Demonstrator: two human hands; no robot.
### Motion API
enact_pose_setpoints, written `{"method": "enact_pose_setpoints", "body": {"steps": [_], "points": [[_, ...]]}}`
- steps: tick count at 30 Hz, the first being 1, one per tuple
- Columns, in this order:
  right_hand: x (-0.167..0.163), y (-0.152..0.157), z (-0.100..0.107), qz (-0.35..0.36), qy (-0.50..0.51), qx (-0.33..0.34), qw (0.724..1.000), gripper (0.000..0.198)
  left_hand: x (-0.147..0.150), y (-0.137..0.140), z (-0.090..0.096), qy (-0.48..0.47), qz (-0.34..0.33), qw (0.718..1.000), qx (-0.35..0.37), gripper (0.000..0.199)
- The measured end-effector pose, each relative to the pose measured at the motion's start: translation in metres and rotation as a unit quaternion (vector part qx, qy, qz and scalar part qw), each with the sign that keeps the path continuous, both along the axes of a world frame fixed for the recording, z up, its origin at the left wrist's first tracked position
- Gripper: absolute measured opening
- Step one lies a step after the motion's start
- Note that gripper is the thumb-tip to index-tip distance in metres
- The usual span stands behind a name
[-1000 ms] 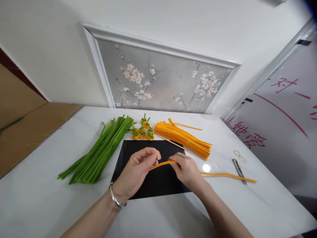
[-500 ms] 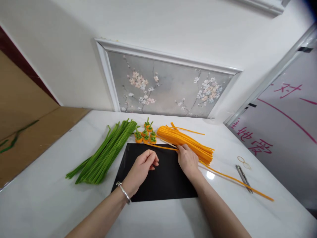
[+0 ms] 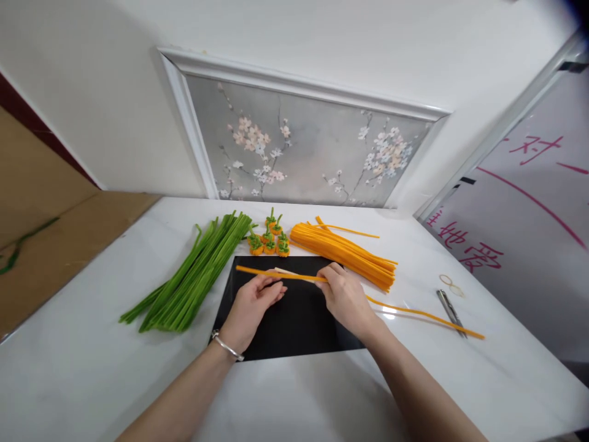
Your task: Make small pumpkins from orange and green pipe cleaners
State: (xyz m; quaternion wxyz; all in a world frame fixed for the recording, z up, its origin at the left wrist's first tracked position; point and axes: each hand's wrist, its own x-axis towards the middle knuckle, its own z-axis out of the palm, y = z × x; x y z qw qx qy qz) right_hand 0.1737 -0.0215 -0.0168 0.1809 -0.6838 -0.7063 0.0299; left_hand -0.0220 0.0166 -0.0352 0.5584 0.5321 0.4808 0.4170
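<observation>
An orange pipe cleaner (image 3: 301,277) runs across both hands above a black mat (image 3: 294,319). My right hand (image 3: 346,296) is closed around it, and its long end trails out to the right. Beside the pipe cleaner lies a thin pale stick (image 3: 284,271), one end going into the right fingers. My left hand (image 3: 252,302), wearing a silver bracelet, has its fingertips closed at the pipe cleaner near its left end. Behind the mat stand several small orange pumpkin-like pieces (image 3: 269,247) with green tops.
A bundle of green pipe cleaners (image 3: 193,276) lies at left, and a bundle of orange ones (image 3: 345,253) at right behind my right hand. Farther right are a metal tool (image 3: 450,312), perhaps snippers, and two thin rings (image 3: 451,285). A wall panel (image 3: 299,147) rises behind the table.
My left hand has moved up and forward to take the pipe cleaner. My right hand has shifted left, bringing the pipe cleaner and stick farther over the mat.
</observation>
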Motion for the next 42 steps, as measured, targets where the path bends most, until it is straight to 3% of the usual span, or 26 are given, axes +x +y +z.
{"method": "enact_pose_setpoints", "body": {"steps": [3, 7, 11, 14, 20, 25, 28, 31, 36, 39, 42], "points": [[-0.007, -0.009, 0.007, 0.051, 0.045, 0.015, 0.998, 0.012, 0.001, -0.005, 0.004, -0.060, -0.028, 0.998, -0.001, 0.027], [-0.013, -0.016, 0.002, 0.066, 0.050, 0.031, 0.996, 0.012, 0.001, -0.009, 0.005, -0.077, -0.040, 0.996, 0.012, 0.018], [-0.023, -0.018, -0.001, 0.099, 0.033, 0.076, 0.992, 0.041, 0.006, -0.015, 0.003, -0.089, -0.050, 0.995, 0.008, 0.017], [-0.028, -0.017, 0.000, 0.120, 0.015, 0.117, 0.986, 0.026, 0.007, -0.017, 0.004, -0.095, -0.059, 0.994, 0.006, 0.014], [-0.012, -0.019, -0.002, 0.110, 0.155, 0.217, 0.957, 0.038, -0.002, -0.011, 0.012, -0.168, -0.038, 0.982, -0.075, 0.015], [-0.008, -0.023, -0.005, 0.037, 0.170, 0.165, 0.971, 0.040, -0.004, -0.016, 0.020, -0.165, -0.069, 0.975, -0.132, 0.014], [-0.008, -0.021, -0.005, 0.045, 0.199, 0.128, 0.971, 0.028, -0.003, -0.021, 0.024, -0.145, -0.155, 0.961, -0.176, 0.024], [-0.007, -0.019, -0.005, 0.066, 0.221, 0.106, 0.967, 0.024, -0.004, -0.021, 0.024, -0.082, -0.240, 0.953, -0.167, 0.022], [0.004, -0.024, -0.001, 0.077, 0.124, 0.136, 0.980, 0.040, -0.011, -0.012, 0.024, 0.031, -0.179, 0.979, -0.087, 0.027], [0.013, -0.027, 0.003, 0.091, 0.076, 0.180, 0.977, 0.022, -0.018, -0.008, 0.028, 0.061, -0.177, 0.977, -0.104, 0.031], [0.021, -0.028, 0.007, 0.107, 0.101, 0.198, 0.969, 0.021, -0.023, -0.007, 0.032, 0.048, -0.193, 0.969, -0.147, 0.031]]}}
